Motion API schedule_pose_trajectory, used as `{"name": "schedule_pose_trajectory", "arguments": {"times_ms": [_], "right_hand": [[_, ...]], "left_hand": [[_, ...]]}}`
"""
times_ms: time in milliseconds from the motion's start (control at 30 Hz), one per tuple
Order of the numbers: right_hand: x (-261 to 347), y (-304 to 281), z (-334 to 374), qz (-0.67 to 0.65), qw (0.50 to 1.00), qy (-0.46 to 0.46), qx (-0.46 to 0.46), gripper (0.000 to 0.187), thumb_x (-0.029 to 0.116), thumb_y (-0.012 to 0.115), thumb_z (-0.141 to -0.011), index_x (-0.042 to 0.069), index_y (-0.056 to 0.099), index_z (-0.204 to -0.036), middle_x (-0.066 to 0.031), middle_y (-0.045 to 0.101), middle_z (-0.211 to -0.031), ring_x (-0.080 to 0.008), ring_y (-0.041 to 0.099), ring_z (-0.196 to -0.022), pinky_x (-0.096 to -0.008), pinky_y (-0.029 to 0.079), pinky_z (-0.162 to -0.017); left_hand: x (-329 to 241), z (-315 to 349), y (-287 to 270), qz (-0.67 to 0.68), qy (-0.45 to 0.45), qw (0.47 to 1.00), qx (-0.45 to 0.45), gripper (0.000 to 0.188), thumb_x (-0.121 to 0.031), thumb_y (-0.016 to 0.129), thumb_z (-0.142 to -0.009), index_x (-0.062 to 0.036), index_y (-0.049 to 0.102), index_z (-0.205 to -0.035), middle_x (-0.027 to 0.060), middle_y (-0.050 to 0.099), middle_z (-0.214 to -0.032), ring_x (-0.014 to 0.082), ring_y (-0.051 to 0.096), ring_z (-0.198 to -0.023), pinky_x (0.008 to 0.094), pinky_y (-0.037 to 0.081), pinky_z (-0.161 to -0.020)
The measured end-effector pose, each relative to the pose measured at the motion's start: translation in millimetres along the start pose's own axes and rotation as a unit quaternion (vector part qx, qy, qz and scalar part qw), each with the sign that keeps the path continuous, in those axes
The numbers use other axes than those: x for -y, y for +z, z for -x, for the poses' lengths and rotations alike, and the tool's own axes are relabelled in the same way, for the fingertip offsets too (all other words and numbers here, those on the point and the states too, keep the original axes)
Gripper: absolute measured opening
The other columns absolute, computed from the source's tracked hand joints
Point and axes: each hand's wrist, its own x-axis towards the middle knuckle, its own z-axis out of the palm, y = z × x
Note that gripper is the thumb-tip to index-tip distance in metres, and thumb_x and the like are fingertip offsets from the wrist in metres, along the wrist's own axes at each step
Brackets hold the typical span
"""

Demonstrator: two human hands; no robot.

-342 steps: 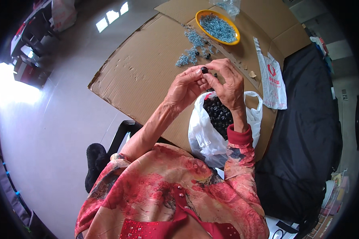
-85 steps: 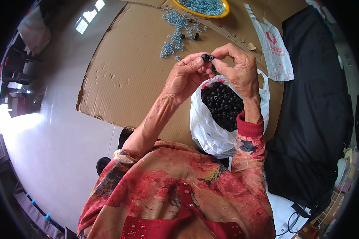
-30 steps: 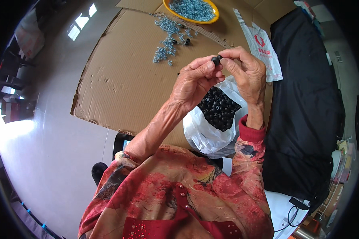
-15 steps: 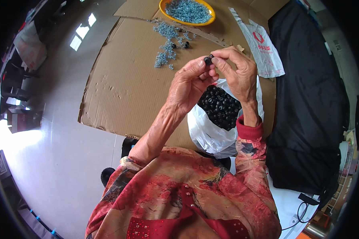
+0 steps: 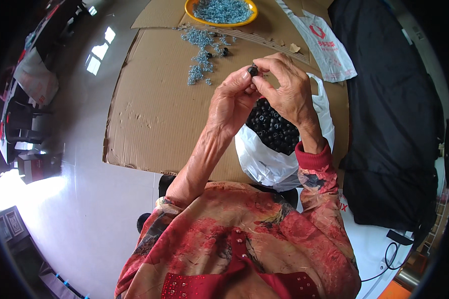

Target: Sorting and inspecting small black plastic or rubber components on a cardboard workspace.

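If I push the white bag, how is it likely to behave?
The white bag would probably crumple rather than hold shape, since its thin walls are already creased. It may resist sliding a little, as many black pieces are heaped inside. Tipping could spill some: its top is open, and the small, rounded pieces look apt to roll.

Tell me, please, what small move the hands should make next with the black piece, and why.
Perhaps the right hand should turn the small black piece slightly while the left hand steadies it. Both hands' fingertips meet at the piece, so one could brace while the other turns; they also cover part of it, so turning may show more.
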Motion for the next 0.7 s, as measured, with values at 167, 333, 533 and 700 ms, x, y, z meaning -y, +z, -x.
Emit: {"name": "schedule_pose_trajectory", "arguments": {"times_ms": [167,333,533,700], "right_hand": [[-6.4,-7.0,3.2,0.006,1.0,-0.019,-0.001,0.023,0.001,0.065,-0.065,0.001,0.057,-0.087,-0.0107,0.058,-0.081,-0.0277,0.057,-0.078,-0.0359,0.048,-0.069],[-10.5,-8.7,8.8,0.0,1.0,-0.028,0.0,0.023,0.001,0.064,-0.066,0.001,0.058,-0.087,-0.0106,0.058,-0.081,-0.028,0.056,-0.078,-0.0363,0.048,-0.069],[-15.2,-8.8,15.0,-0.002,0.999,-0.042,-0.015,0.021,0.0,0.063,-0.066,0.001,0.059,-0.087,-0.0101,0.057,-0.08,-0.0271,0.056,-0.077,-0.0353,0.048,-0.067],[-18.1,-13.3,17.2,-0.016,0.999,-0.035,-0.014,0.02,-0.001,0.064,-0.066,0.002,0.06,-0.086,-0.0093,0.057,-0.078,-0.0266,0.056,-0.074,-0.0348,0.048,-0.065]], "left_hand": [[3.6,-3.8,1.8,-0.017,-0.004,1.0,0.008,0.023,-0.013,0.054,-0.085,0.0036,0.058,-0.1,0.0033,0.057,-0.085,0.0119,0.049,-0.077,0.0329,0.043,-0.083],[6.5,-4.3,-3.2,-0.016,-0.023,1.0,-0.003,0.021,-0.012,0.056,-0.085,0.0038,0.059,-0.099,0.0055,0.059,-0.086,0.0138,0.052,-0.077,0.0334,0.043,-0.083],[11.6,-6.2,-4.6,-0.012,-0.032,0.999,-0.01,0.019,-0.009,0.054,-0.086,0.0037,0.059,-0.098,0.0074,0.061,-0.087,0.0163,0.057,-0.08,0.0334,0.044,-0.083],[14.4,-9.2,-5.4,-0.01,-0.041,0.999,0.001,0.018,-0.01,0.054,-0.086,0.0036,0.058,-0.096,0.0076,0.061,-0.087,0.0166,0.057,-0.079,0.0332,0.044,-0.082]]}}
